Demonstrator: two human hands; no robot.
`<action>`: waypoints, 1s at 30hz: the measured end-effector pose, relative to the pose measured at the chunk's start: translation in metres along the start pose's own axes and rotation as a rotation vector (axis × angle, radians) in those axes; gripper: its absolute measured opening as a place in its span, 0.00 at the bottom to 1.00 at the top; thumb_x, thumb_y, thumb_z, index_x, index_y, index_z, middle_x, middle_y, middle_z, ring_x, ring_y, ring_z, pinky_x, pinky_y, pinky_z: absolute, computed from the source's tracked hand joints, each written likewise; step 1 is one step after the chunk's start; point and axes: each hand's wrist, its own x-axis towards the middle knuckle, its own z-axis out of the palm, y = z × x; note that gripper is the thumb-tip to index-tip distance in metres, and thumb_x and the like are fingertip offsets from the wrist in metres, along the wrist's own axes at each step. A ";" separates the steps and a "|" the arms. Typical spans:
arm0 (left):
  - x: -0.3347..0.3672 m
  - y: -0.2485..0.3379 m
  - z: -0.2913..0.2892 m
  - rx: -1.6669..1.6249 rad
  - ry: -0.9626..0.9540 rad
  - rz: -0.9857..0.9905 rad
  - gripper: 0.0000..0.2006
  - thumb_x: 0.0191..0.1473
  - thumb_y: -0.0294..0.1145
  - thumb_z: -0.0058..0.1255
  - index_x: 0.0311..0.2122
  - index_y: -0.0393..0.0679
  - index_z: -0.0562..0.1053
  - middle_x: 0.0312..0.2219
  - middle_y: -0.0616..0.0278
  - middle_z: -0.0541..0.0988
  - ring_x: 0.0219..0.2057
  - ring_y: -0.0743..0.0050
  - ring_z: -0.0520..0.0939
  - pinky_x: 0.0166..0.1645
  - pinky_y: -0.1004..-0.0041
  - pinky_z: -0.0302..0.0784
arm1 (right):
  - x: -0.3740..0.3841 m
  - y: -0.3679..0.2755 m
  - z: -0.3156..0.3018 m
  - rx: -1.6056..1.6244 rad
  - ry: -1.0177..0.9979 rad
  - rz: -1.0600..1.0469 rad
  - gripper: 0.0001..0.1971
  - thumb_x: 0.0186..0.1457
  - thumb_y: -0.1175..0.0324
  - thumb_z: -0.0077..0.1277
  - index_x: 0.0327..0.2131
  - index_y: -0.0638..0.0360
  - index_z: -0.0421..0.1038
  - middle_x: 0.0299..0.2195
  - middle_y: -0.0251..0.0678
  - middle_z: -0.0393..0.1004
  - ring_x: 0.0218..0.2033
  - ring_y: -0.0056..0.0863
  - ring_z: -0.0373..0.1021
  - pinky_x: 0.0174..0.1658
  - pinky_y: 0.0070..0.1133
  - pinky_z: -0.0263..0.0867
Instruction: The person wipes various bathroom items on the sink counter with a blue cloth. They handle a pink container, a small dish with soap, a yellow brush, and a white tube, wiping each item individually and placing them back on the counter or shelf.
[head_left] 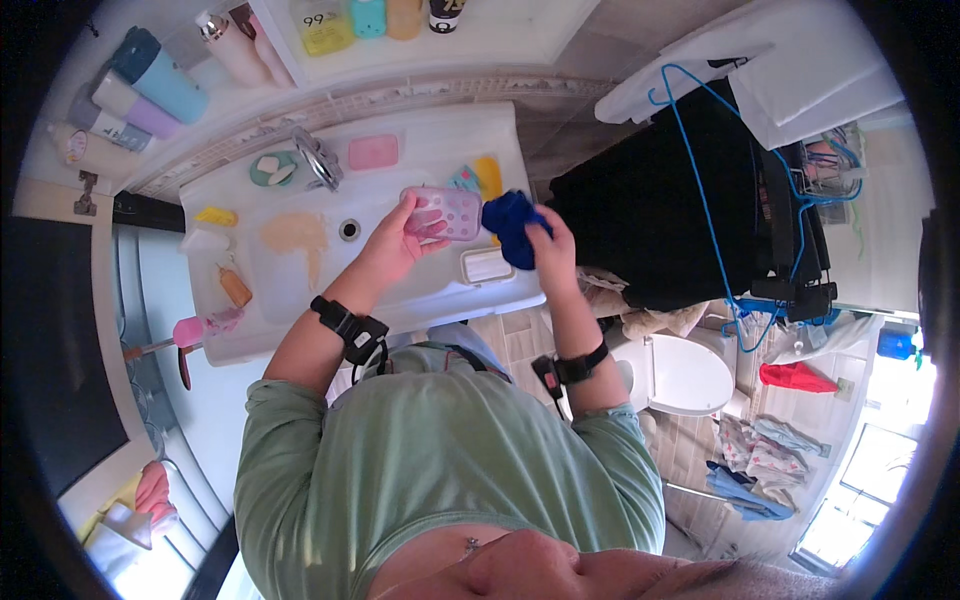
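In my left hand (392,248) is a translucent pink soap box (460,208) with rows of round holes, held over the right part of the white sink (400,285). My fingers wrap its left end. Close beside it, my right hand (556,252) grips a bunched dark blue cloth (512,222); I cannot tell whether cloth and box touch. Below the cloth, a white soap dish (487,266) rests on the sink's right ledge. A yellow item (488,176) and a small teal packet (464,180) lie behind the box.
A chrome faucet (318,162) stands at the back, between a green soap dish (274,168) and a pink tray (373,152). Bottles (165,80) line the upper left shelf. To the right hang black cloth (660,190) and blue hangers (690,150), above a white toilet (690,375).
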 end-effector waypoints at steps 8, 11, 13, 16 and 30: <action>0.042 -0.036 -0.009 0.514 0.268 0.351 0.15 0.65 0.40 0.50 0.51 0.44 0.70 0.45 0.59 0.78 0.46 0.65 0.81 0.50 0.60 0.81 | -0.001 -0.012 0.056 0.533 -0.374 0.259 0.22 0.62 0.66 0.56 0.57 0.64 0.68 0.46 0.37 0.78 0.44 0.24 0.76 0.49 0.22 0.72; 0.009 -0.015 0.043 0.334 0.124 0.254 0.20 0.68 0.38 0.41 0.62 0.44 0.66 0.53 0.60 0.75 0.53 0.69 0.77 0.56 0.65 0.76 | -0.012 -0.009 0.070 -0.002 -0.268 -0.030 0.19 0.61 0.64 0.57 0.52 0.63 0.72 0.44 0.35 0.78 0.43 0.23 0.75 0.45 0.21 0.72; 0.020 -0.007 0.022 0.184 -0.131 0.202 0.27 0.69 0.48 0.37 0.68 0.47 0.61 0.59 0.60 0.72 0.56 0.68 0.76 0.61 0.64 0.70 | -0.012 -0.002 0.079 -0.298 -0.232 -0.231 0.15 0.59 0.67 0.58 0.46 0.63 0.73 0.42 0.38 0.79 0.42 0.29 0.76 0.46 0.26 0.72; -0.022 0.038 0.062 -0.173 -0.271 -0.186 0.33 0.65 0.62 0.37 0.63 0.46 0.66 0.57 0.57 0.73 0.57 0.61 0.75 0.63 0.59 0.68 | -0.013 -0.012 0.081 -0.862 -0.185 -0.820 0.13 0.51 0.71 0.59 0.42 0.61 0.75 0.42 0.42 0.78 0.43 0.40 0.74 0.50 0.33 0.70; -0.003 0.008 0.023 -0.070 -0.151 -0.182 0.28 0.65 0.59 0.42 0.63 0.57 0.67 0.55 0.62 0.75 0.53 0.62 0.77 0.60 0.57 0.70 | -0.004 -0.013 0.093 -1.322 -0.054 -1.054 0.06 0.45 0.67 0.52 0.29 0.54 0.74 0.33 0.34 0.70 0.38 0.35 0.67 0.38 0.31 0.63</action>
